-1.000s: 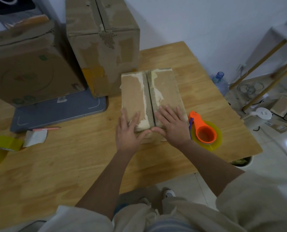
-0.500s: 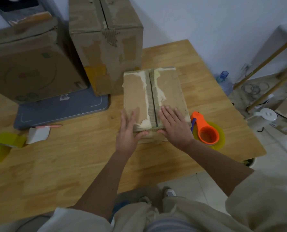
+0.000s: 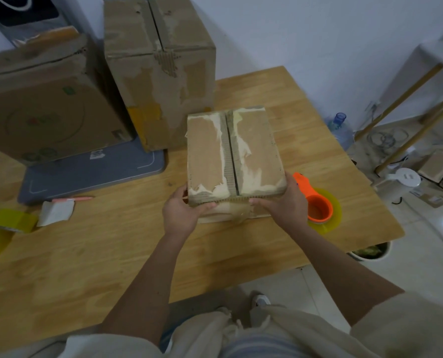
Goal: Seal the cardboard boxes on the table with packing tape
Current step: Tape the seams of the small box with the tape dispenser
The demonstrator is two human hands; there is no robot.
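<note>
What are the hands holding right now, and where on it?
Both hands grip the small worn brown cardboard box at its near end: left hand at the near-left corner, right hand at the near-right corner.

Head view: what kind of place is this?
Probably a home or small-shop packing spot: worn cardboard boxes on a wooden table, an orange tape dispenser, more cartons on the floor.
</note>
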